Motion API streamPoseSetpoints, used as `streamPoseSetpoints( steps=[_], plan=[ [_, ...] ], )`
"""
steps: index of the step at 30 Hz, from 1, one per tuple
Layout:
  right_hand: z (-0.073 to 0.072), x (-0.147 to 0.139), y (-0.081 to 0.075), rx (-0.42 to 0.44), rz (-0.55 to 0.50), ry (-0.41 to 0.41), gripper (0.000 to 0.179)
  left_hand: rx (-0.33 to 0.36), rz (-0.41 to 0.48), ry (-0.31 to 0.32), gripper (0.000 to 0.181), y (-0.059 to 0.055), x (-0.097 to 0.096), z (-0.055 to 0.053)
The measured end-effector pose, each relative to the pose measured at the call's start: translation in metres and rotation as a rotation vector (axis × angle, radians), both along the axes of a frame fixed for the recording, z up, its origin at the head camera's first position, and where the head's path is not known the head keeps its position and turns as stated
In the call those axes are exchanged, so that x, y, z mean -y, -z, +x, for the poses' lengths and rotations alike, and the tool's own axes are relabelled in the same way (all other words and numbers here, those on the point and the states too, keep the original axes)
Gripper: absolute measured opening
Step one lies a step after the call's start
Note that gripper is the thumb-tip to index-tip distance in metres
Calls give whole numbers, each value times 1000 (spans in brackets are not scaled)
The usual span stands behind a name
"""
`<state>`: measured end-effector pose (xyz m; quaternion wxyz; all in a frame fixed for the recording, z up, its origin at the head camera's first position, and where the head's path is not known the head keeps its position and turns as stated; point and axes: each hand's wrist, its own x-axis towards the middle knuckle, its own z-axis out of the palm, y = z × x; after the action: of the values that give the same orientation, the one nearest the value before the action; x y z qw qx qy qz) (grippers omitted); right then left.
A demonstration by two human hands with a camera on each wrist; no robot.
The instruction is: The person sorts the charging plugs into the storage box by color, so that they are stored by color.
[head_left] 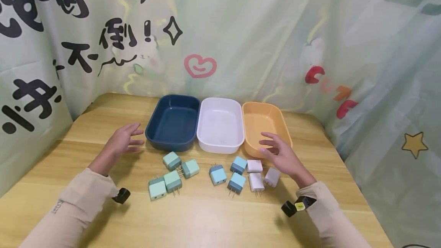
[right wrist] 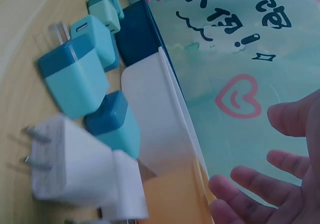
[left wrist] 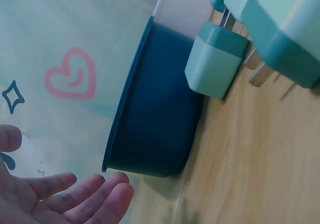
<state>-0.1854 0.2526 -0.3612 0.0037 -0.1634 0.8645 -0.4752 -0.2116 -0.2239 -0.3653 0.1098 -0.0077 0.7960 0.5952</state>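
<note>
My left hand (head_left: 124, 140) hovers just left of the dark blue tray (head_left: 173, 125), its fingers loosely spread and holding nothing. On the other side my right hand (head_left: 280, 155) is held over the front of the orange tray (head_left: 265, 121), fingers relaxed, nothing in them. Several green plug chargers (head_left: 173, 181) lie in front of the blue tray. Three blue plug chargers (head_left: 218, 174) sit near the middle, beside three white plug chargers (head_left: 256, 182) close to my right hand. In the left wrist view, a green charger (left wrist: 215, 59) shows its metal prongs.
A white tray (head_left: 220, 125) stands between the blue and orange trays, all side by side toward the table's back. Behind the wooden table (head_left: 193, 221) hangs a printed curtain (head_left: 241, 49), which also runs along both sides.
</note>
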Motion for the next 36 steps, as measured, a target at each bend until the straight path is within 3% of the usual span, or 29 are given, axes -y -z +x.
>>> streamPoseSetpoints(
  steps=[6, 16, 21, 29, 36],
  plan=[
    [-11, 14, -1, 67, -31, -58, 51, 21, 12, -20, 70, 2, -2, -7],
    [-25, 43, -1, 216, -172, -166, 53, 41, 44, -71, 70, 9, -2, -19],
    [-28, 58, 3, 227, -163, -180, 52, 43, 52, -71, 68, 14, -3, -25],
    [-33, 82, 10, 279, -161, -224, 47, 51, 15, -88, 58, 17, -9, -25],
    [-33, 99, 16, 307, -147, -260, 45, 22, -10, -96, 55, 28, -9, -26]
  ],
)
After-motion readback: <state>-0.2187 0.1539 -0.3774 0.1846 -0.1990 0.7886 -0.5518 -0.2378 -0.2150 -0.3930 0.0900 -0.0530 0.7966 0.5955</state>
